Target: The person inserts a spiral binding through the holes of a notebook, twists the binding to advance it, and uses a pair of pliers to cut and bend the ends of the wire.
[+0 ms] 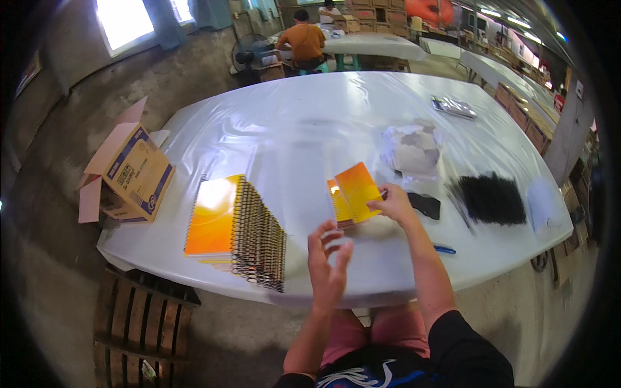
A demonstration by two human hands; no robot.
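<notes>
Place: a workshop or small factory hall where notebooks are assembled by hand.
Floor and walls: bare concrete, daylight from a window (pixel 125 19).
Work surface: long table (pixel 310 123) under a white plastic sheet, more such tables behind.
Goods: a fanned stack of orange spiral notebooks (pixel 236 226), a heap of black binding coils (pixel 491 199).
Packing: an open cardboard box (pixel 129 174), stacked cartons (pixel 375 13) at the far wall.
Others: a person in an orange shirt (pixel 304 42) seated at another table.

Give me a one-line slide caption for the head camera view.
Right hand tilts an orange pad up on a white table, left hand open nearby, beside a stack of spiral notebooks.
</notes>
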